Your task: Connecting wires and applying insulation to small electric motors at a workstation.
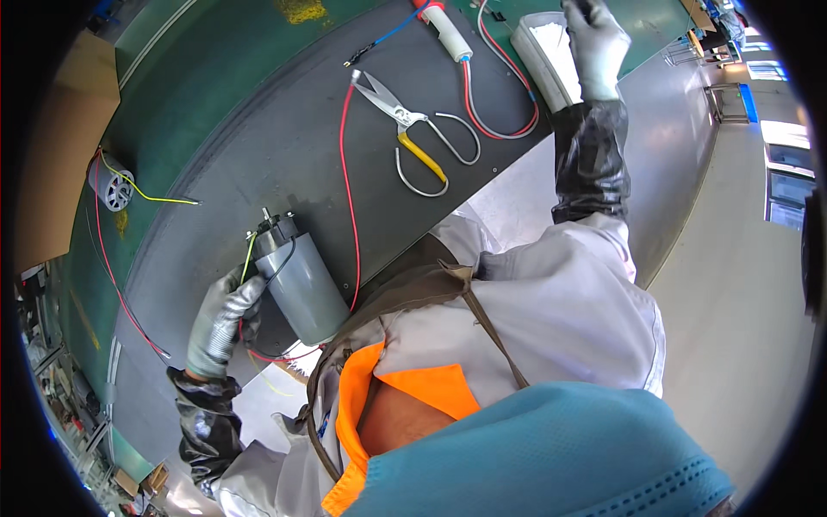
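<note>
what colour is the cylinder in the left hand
Grey plastic cylinder with a dark wired top, seen in the head view.

Bright, even daylight, soft shadows, sharp centre, strong fisheye bending at dark rim

The left hand (222,323) wears a grey glove, and its fingers (245,297) are curled tight in a grip. That arm is bent and close to the body. The right hand (596,43), also gloved, reaches far forward on a straight arm, fingers closed.
</note>
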A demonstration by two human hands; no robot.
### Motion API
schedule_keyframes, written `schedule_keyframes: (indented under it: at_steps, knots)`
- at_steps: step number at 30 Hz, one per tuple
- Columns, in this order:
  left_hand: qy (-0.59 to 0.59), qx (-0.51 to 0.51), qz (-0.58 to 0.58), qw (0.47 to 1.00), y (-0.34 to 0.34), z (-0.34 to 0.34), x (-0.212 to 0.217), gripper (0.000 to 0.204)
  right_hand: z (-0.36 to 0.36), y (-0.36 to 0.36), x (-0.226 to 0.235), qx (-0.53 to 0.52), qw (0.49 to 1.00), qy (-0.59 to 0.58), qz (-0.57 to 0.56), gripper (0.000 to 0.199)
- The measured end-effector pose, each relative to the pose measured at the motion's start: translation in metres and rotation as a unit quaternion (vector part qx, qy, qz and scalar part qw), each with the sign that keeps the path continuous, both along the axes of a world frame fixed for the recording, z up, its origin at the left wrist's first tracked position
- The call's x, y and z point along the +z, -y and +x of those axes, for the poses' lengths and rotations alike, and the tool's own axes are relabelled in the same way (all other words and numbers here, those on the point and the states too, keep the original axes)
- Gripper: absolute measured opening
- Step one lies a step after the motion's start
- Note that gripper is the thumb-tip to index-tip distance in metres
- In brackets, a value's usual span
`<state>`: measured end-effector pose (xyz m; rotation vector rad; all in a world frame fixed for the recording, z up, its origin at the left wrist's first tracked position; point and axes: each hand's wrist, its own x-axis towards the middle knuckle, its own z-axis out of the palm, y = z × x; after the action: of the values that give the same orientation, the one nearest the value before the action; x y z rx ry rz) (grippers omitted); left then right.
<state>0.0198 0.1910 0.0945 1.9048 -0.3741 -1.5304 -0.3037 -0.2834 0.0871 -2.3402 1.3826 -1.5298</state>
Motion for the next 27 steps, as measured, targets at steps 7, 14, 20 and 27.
schedule_keyframes:
  at_steps: [7, 14, 20, 27]
  knots:
    - [0.021, -0.018, 0.089, 0.996, 0.004, 0.001, 0.016, 0.033, 0.043, -0.128, 0.013, 0.421, 0.797, 0.188, 0.390, 0.036]
    - [0.063, -0.009, 0.048, 0.997, -0.002, 0.009, 0.015, 0.039, 0.141, -0.226, -0.060, 0.562, 0.465, 0.161, 0.665, 0.030]
    - [0.079, -0.035, 0.074, 0.994, -0.013, 0.013, 0.010, 0.046, 0.160, -0.189, -0.086, 0.442, 0.688, 0.093, 0.569, 0.024]
    - [0.099, -0.055, 0.067, 0.991, -0.021, 0.010, 0.011, 0.045, 0.156, -0.177, -0.063, 0.432, 0.732, 0.097, 0.519, 0.024]
